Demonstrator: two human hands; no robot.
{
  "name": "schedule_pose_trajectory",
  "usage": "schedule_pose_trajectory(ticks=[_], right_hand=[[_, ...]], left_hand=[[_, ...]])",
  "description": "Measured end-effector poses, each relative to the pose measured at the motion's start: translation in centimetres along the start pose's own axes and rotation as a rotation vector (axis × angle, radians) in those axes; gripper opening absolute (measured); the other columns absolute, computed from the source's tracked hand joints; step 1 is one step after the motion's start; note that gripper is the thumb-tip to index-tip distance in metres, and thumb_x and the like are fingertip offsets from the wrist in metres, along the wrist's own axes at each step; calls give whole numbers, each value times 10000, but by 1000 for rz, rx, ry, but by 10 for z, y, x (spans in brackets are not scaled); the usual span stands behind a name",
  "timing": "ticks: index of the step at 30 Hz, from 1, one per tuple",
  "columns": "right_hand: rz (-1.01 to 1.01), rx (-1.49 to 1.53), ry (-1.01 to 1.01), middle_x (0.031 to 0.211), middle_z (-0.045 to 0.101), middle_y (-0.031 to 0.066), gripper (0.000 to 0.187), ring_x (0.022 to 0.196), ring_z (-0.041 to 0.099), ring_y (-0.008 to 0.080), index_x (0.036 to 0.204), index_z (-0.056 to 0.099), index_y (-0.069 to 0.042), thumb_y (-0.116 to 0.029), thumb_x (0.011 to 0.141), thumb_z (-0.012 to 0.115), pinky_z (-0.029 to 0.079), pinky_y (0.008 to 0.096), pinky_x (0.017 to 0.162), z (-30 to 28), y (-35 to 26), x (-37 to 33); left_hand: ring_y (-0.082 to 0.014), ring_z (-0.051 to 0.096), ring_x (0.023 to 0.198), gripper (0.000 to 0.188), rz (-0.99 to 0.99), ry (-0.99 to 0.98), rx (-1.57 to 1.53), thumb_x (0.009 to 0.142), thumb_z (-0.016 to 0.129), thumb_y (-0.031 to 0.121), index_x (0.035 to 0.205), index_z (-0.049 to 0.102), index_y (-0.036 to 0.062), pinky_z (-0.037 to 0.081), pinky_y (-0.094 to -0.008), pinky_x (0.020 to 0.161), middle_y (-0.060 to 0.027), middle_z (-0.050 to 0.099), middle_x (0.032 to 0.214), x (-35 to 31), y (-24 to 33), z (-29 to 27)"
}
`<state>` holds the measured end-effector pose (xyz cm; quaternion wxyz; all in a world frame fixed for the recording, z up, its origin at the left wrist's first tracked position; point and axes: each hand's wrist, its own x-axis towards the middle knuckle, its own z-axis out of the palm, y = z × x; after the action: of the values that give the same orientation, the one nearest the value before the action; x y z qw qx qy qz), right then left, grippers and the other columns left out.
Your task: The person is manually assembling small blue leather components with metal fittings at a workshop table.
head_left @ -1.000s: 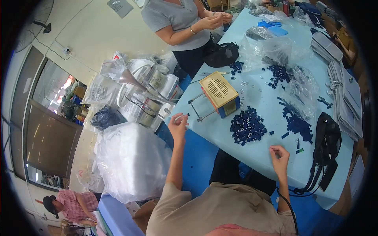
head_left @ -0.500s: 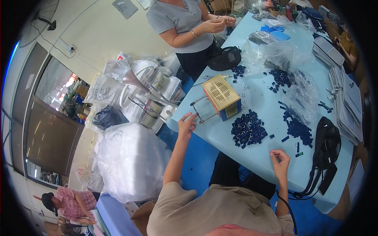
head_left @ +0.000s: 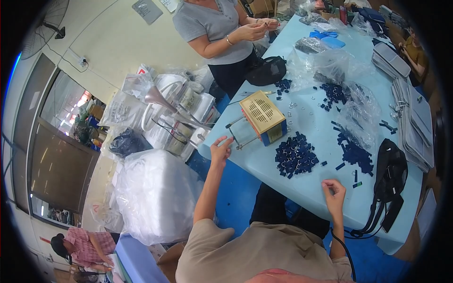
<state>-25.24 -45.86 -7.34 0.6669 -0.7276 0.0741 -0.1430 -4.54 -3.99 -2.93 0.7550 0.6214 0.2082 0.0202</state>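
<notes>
My left hand (head_left: 220, 151) is at the table's left edge, fingers bent and tips close to the metal rod frame (head_left: 236, 137). That frame sticks out from a cream vented box (head_left: 262, 113) with blue and red sides. Whatever the left fingers pinch is too small to make out. My right hand (head_left: 334, 192) rests near the front edge, thumb and index finger together; anything between them is hidden. Between the hands lies a heap of dark blue fabric tabs with metal rings (head_left: 296, 156). To its right spreads a pile of dark blue strips (head_left: 357, 158).
Clear plastic bags (head_left: 356, 111), loose metal rings (head_left: 289, 113) and a black mesh bag (head_left: 390, 170) lie on the light blue table (head_left: 264, 162). Grey flat cases (head_left: 413, 122) are stacked at right. A co-worker (head_left: 217, 35) stands beyond the table; wrapped bundles (head_left: 153, 193) sit at left.
The whole view has shifted slightly. Both hands keep nearly the same place and pose, and the heaps on the table look unchanged.
</notes>
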Motion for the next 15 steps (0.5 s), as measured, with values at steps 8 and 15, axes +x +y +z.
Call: schedule_pose_trajectory(ticks=[8, 15], right_hand=[[-4, -2, 4, 907, 686, 74, 63, 845, 645, 127, 946, 706, 44, 21, 894, 678, 505, 250, 778, 2, -2, 1], [-10, -11, 3, 900, 682, 75, 60, 840, 641, 127, 943, 704, 45, 23, 892, 679, 504, 249, 778, 2, -3, 2]], left_hand=[[-60, 455, 461, 442, 17, -12, 52, 785, 844, 107, 1127, 575, 28, 271, -196, 377, -58, 679, 780, 3, 5, -2], [-60, 458, 470, 421, 34, 6, 110, 788, 847, 126, 1105, 587, 33, 271, -197, 391, -54, 678, 767, -2, 8, -2]])
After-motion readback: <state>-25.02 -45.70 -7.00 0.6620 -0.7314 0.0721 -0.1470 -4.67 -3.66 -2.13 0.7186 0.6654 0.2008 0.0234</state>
